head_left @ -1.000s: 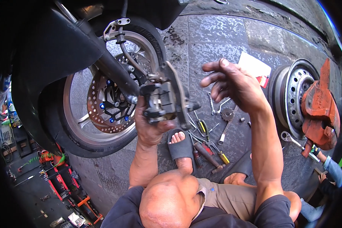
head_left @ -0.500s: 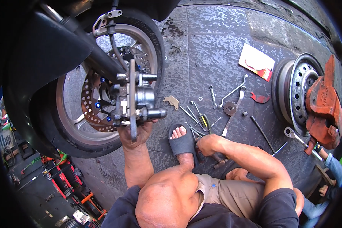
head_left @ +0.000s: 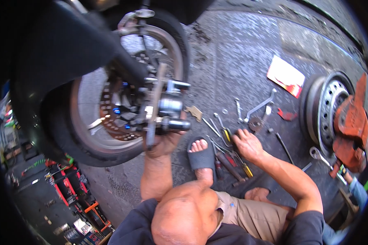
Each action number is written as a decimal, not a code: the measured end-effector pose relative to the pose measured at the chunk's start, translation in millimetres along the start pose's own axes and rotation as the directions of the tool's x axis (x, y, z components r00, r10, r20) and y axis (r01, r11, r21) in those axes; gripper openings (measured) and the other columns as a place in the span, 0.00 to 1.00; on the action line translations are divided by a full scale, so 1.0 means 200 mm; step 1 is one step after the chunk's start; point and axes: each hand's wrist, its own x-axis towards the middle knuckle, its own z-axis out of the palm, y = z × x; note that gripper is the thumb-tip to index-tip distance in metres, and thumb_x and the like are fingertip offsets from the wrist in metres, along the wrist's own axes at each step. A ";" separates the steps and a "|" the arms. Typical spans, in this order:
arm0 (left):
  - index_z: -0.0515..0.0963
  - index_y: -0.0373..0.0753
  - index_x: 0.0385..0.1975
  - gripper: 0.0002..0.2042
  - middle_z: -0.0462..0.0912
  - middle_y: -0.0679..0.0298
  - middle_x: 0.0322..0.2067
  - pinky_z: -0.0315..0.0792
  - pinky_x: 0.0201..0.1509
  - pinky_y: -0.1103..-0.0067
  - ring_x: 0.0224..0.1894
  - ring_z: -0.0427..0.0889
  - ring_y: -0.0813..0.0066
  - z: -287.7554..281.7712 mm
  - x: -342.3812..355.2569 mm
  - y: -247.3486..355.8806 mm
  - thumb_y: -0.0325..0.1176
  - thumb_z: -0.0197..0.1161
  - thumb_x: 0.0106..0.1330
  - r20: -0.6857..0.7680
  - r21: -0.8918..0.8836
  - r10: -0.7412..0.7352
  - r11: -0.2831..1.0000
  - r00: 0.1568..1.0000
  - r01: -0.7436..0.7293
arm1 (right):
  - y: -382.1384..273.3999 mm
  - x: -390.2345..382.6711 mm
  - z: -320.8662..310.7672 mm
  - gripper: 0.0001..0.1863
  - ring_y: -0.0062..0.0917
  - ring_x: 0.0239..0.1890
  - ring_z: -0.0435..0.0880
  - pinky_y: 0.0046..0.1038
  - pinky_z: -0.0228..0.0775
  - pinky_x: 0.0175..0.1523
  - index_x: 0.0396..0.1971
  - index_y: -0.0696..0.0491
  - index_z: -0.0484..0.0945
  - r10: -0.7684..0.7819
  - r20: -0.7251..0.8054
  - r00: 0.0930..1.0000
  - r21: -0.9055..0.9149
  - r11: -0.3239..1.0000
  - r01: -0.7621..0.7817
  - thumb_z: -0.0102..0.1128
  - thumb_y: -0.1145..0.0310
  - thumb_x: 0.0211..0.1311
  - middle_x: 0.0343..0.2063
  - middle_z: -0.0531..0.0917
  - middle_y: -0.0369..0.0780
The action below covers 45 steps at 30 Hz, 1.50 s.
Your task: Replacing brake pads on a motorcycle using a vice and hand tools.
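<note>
My left hand [head_left: 162, 143] is wrapped around the underside of a black brake caliper [head_left: 171, 105], beside the front wheel's drilled brake disc [head_left: 106, 107]. A flat metal bar [head_left: 154, 110] runs along the caliper's side; whether it is fixed to it I cannot tell. Over the tools on the floor, my right hand [head_left: 249, 146] is open with its fingers apart and nothing visible in them. Closest to those fingertips are a yellow-and-black handled tool [head_left: 226, 135] and a toothed sprocket [head_left: 256, 123]. A yellow-handled screwdriver [head_left: 247, 170] and a hammer [head_left: 235, 173] lie below the hand.
Bent wrench [head_left: 261, 107], tan metal plate [head_left: 194, 112] and red bracket [head_left: 287, 116] lie on the tiles. Right of them stand a steel wheel rim [head_left: 329, 108] and an orange vise [head_left: 351, 126]. A red tool rack [head_left: 65, 183] is at lower left. Someone's blue sleeve [head_left: 355, 188] shows far right.
My right hand has lifted from the tools near my foot and moved up and right, its fingers now spreading. The left hand still holds the caliper. The whole view has shifted slightly.
</note>
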 end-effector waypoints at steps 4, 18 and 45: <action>0.61 0.42 0.70 0.49 0.61 0.44 0.66 0.78 0.42 0.78 0.41 0.76 0.71 0.14 0.09 -0.06 0.43 0.83 0.46 -0.149 -0.008 -0.014 1.000 0.989 0.013 | 0.07 -0.05 0.03 0.11 0.38 0.42 0.80 0.37 0.73 0.48 0.41 0.53 0.76 -0.051 0.068 0.996 -0.005 0.999 0.052 0.52 0.70 0.58 0.36 0.78 0.44; 0.61 0.43 0.69 0.46 0.59 0.47 0.67 0.78 0.48 0.76 0.44 0.79 0.72 0.19 0.14 -0.15 0.49 0.79 0.52 -0.184 -0.033 0.082 0.995 0.979 -0.089 | -0.60 0.27 -0.96 0.13 0.21 0.35 0.86 0.23 0.81 0.42 0.49 0.64 0.77 0.444 -0.130 0.887 0.953 -0.191 0.236 0.62 0.78 0.66 0.34 0.85 0.41; 0.56 0.31 0.69 0.50 0.81 0.54 0.51 0.83 0.48 0.73 0.46 0.86 0.67 0.30 0.09 -0.18 0.43 0.81 0.49 -0.160 0.349 0.136 0.934 0.978 -0.073 | -0.54 0.29 -0.82 0.13 0.18 0.22 0.75 0.21 0.70 0.25 0.41 0.59 0.78 0.240 -0.168 0.956 0.971 -0.125 0.202 0.54 0.63 0.74 0.26 0.80 0.37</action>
